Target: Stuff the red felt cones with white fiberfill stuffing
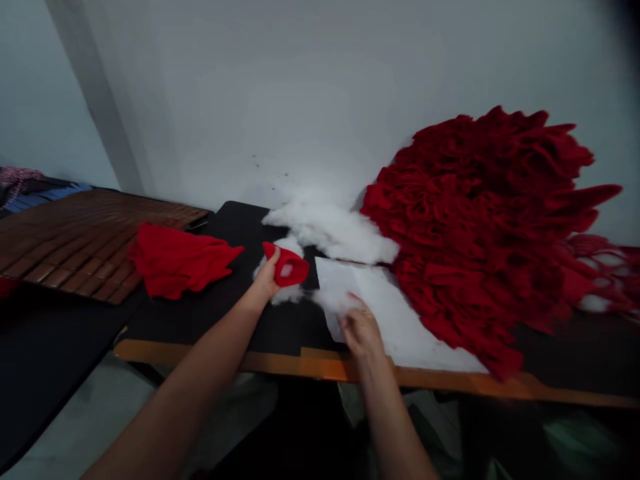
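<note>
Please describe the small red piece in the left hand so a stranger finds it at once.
From the big red fabric heap on the right of the black table, go left past the white stuffing. There the left hand holds a small red pouch. Unlike the red pile further left, white filling shows in its opening.

Bare black tabletop lies open between a small heap of red cloth on the left and the left hand, which holds a red cone. A large heap of red pieces fills the right side up to the wall. White stuffing blocks the back middle. The right hand rests on a white sheet beside the large heap.
</note>
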`<action>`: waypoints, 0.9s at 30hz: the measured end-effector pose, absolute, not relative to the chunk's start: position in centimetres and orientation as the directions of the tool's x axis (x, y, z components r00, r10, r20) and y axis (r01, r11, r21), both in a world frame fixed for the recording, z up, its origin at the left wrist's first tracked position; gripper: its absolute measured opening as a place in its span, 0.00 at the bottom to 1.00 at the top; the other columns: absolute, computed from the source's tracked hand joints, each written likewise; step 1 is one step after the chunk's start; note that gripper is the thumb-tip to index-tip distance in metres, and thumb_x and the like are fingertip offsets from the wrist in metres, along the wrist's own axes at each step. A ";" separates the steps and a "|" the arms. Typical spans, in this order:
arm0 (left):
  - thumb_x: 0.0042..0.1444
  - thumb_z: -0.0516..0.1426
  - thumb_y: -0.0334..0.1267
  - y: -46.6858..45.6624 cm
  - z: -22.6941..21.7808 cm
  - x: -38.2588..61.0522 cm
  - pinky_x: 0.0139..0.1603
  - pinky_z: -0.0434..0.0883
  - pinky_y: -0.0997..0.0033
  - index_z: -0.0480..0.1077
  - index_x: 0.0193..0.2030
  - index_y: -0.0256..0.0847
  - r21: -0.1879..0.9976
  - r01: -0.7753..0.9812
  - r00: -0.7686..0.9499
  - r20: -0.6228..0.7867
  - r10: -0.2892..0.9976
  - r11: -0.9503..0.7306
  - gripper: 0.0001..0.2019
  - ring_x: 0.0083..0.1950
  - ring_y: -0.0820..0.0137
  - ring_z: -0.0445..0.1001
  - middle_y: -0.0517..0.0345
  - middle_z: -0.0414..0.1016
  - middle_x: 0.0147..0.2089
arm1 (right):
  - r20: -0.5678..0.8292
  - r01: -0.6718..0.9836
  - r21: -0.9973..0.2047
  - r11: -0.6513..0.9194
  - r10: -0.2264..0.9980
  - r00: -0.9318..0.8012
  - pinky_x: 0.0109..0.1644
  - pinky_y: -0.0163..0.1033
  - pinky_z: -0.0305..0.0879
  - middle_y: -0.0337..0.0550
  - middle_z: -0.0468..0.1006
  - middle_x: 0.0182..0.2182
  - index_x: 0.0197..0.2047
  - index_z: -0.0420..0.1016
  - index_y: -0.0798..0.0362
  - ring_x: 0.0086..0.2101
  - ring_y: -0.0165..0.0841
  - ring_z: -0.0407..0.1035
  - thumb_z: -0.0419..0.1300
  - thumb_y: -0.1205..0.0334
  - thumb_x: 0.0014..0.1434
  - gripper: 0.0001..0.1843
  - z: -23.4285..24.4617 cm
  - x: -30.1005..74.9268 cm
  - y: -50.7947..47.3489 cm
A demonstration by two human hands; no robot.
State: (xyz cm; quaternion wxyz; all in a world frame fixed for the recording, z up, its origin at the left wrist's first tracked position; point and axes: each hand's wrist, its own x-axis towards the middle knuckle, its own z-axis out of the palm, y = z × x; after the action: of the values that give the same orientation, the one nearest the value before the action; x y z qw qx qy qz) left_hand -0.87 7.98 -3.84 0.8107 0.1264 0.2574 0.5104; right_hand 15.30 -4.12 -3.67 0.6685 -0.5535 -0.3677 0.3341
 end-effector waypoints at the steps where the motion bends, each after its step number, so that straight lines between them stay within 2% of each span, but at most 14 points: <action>1: 0.49 0.56 0.48 7.9 -3.6 -1.0 0.38 0.70 0.58 0.68 0.31 0.35 0.459 -0.765 0.355 -0.285 0.890 0.452 0.15 0.29 0.66 0.73 0.54 0.73 0.27 | 0.120 -0.078 -0.976 0.203 0.803 0.583 0.24 0.33 0.64 0.32 0.70 0.19 0.31 0.68 0.54 0.20 0.26 0.64 0.58 0.61 0.36 0.14 -2.9 16.2 -5.1; 4: 0.50 0.55 0.48 7.6 -2.7 -1.0 0.40 0.70 0.58 0.68 0.31 0.36 0.420 -0.814 0.328 -0.237 0.914 0.401 0.15 0.31 0.65 0.74 0.54 0.74 0.28 | 0.173 -0.064 -0.942 0.330 0.638 0.750 0.38 0.38 0.68 0.34 0.72 0.30 0.40 0.66 0.51 0.30 0.27 0.68 0.58 0.57 0.42 0.19 -0.6 16.8 -7.4; 5: 0.50 0.55 0.48 7.3 -2.3 -1.0 0.41 0.70 0.59 0.68 0.31 0.36 0.408 -0.833 0.310 -0.216 0.926 0.374 0.14 0.32 0.66 0.74 0.55 0.74 0.28 | 0.222 -0.002 -0.938 0.347 0.605 0.765 0.42 0.40 0.67 0.36 0.72 0.34 0.42 0.66 0.51 0.33 0.29 0.68 0.58 0.58 0.44 0.19 -0.1 16.1 -7.9; 6: 0.51 0.54 0.48 7.0 -1.9 -0.8 0.41 0.70 0.60 0.69 0.32 0.36 0.403 -0.842 0.306 -0.189 0.933 0.358 0.14 0.33 0.66 0.74 0.55 0.74 0.29 | 0.323 0.149 -0.933 0.327 0.585 0.744 0.45 0.42 0.65 0.38 0.72 0.36 0.44 0.67 0.51 0.36 0.31 0.68 0.57 0.60 0.46 0.19 0.2 15.0 -8.1; 7: 0.51 0.54 0.48 6.7 -1.5 -0.7 0.41 0.70 0.61 0.69 0.32 0.36 0.406 -0.840 0.316 -0.170 0.933 0.359 0.15 0.33 0.66 0.74 0.54 0.74 0.30 | 0.449 0.337 -0.893 0.297 0.608 0.655 0.49 0.45 0.63 0.41 0.71 0.39 0.45 0.67 0.51 0.41 0.34 0.66 0.56 0.63 0.48 0.19 0.3 13.7 -8.1; 9: 0.51 0.54 0.50 5.8 -0.8 -0.4 0.40 0.70 0.64 0.69 0.33 0.34 0.430 -0.809 0.375 -0.148 0.915 0.401 0.17 0.34 0.66 0.74 0.52 0.75 0.30 | 0.684 0.648 -0.682 0.340 0.610 0.400 0.54 0.48 0.58 0.46 0.68 0.46 0.45 0.68 0.52 0.49 0.37 0.61 0.51 0.69 0.49 0.19 0.0 10.7 -7.4; 11: 0.51 0.53 0.51 4.8 -0.3 -0.1 0.41 0.70 0.66 0.70 0.34 0.32 0.455 -0.768 0.446 -0.126 0.886 0.451 0.20 0.35 0.66 0.74 0.50 0.75 0.31 | 0.775 0.798 -0.481 0.362 0.602 0.194 0.55 0.48 0.58 0.51 0.65 0.49 0.47 0.68 0.54 0.51 0.38 0.59 0.47 0.74 0.49 0.22 -0.6 8.1 -5.9; 13: 0.51 0.53 0.51 3.9 0.0 0.1 0.42 0.70 0.66 0.70 0.35 0.32 0.478 -0.739 0.497 -0.090 0.863 0.475 0.20 0.37 0.65 0.74 0.48 0.75 0.32 | 0.782 0.862 -0.390 0.324 0.610 0.125 0.53 0.49 0.60 0.55 0.66 0.47 0.47 0.68 0.58 0.50 0.40 0.59 0.45 0.76 0.50 0.22 -1.2 6.3 -4.3; 15: 0.51 0.52 0.52 3.1 0.2 0.2 0.44 0.70 0.64 0.69 0.38 0.33 0.485 -0.726 0.541 -0.034 0.840 0.487 0.21 0.40 0.63 0.74 0.48 0.75 0.35 | 0.759 0.883 -0.352 0.311 0.647 0.075 0.53 0.49 0.60 0.57 0.68 0.44 0.48 0.67 0.61 0.48 0.41 0.60 0.45 0.76 0.51 0.22 -1.3 5.5 -3.3; 19: 0.52 0.50 0.53 2.2 0.5 0.3 0.46 0.68 0.61 0.67 0.45 0.38 0.437 -0.789 0.512 0.078 0.855 0.432 0.22 0.43 0.62 0.73 0.50 0.75 0.40 | 0.656 0.831 -0.348 0.433 0.746 -0.115 0.54 0.46 0.60 0.54 0.70 0.43 0.49 0.67 0.61 0.47 0.39 0.61 0.46 0.76 0.48 0.24 -0.5 6.2 -2.7; 23: 0.53 0.51 0.50 1.9 0.6 0.8 0.47 0.68 0.59 0.66 0.46 0.41 0.447 -0.759 0.545 0.039 0.837 0.473 0.19 0.43 0.63 0.74 0.53 0.74 0.42 | 0.545 0.851 -0.407 0.330 0.836 -0.063 0.54 0.49 0.59 0.54 0.71 0.43 0.51 0.66 0.62 0.47 0.41 0.62 0.45 0.78 0.46 0.27 0.1 7.6 -1.8; 27: 0.52 0.52 0.51 2.1 0.4 0.9 0.47 0.68 0.60 0.67 0.46 0.37 0.468 -0.707 0.594 -0.013 0.804 0.530 0.21 0.42 0.62 0.74 0.50 0.75 0.41 | 0.571 0.868 -0.346 0.356 0.814 -0.106 0.55 0.52 0.57 0.57 0.66 0.48 0.55 0.61 0.63 0.52 0.43 0.56 0.44 0.77 0.49 0.28 -0.1 7.7 -2.0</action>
State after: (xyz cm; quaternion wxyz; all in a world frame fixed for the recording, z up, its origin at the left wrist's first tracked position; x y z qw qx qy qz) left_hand 0.92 2.07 0.39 0.8671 0.2125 0.1142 0.4358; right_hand 7.71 -2.03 -0.05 0.3553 -0.5663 -0.7427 -0.0381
